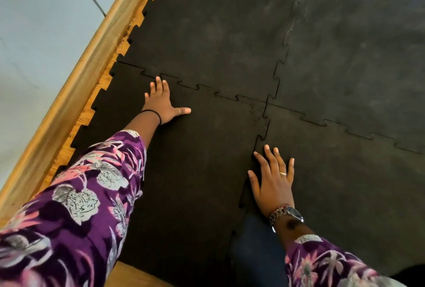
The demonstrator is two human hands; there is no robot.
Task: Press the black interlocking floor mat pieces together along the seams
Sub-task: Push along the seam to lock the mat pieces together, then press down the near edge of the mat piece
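While both hands lie flat with fingers spread, left hand (161,102) and right hand (272,181) press the black mat pieces (195,160) beside their seams.

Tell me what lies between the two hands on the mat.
Head view: only bare black mat between the left hand and right hand; the toothed seam runs by the right fingertips.

Both arms are stretched forward in purple floral sleeves. The left hand (162,102), at centre left of the frame, is laid flat, fingers together and thumb spread wide. The right hand (273,182), at lower right, is pressed palm down with fingers splayed, a watch worn at the wrist.
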